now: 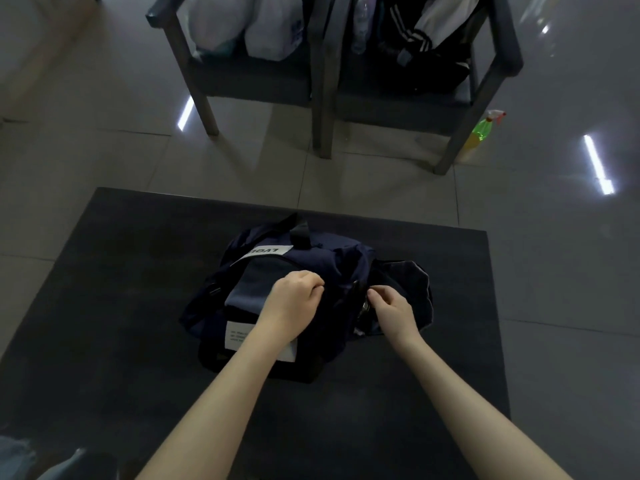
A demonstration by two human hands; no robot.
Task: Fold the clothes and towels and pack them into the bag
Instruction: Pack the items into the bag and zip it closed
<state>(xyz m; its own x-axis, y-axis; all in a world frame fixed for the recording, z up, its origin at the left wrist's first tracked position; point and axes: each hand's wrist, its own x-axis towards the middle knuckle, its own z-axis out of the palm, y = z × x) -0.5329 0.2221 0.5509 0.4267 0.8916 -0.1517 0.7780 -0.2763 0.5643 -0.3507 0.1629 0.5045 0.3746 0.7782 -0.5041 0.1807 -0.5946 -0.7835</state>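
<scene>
Bag (277,271), navy, at centre of dark table (121,271), long axis left to right. Left hand (294,299) pinching fabric atop bag; right hand (393,311) pinching at bag's right opening, beside dark garment (412,282). Right hand nearer garment.

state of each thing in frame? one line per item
navy bag: on the dark table, main opening unzipped, folded grey cloth showing inside
left hand: fingers pinched on the bag's fabric
right hand: fingers pinched at the bag's right end
spray bottle: upright on the floor beside a chair
chairs: loaded with white bags and a striped black garment
</scene>
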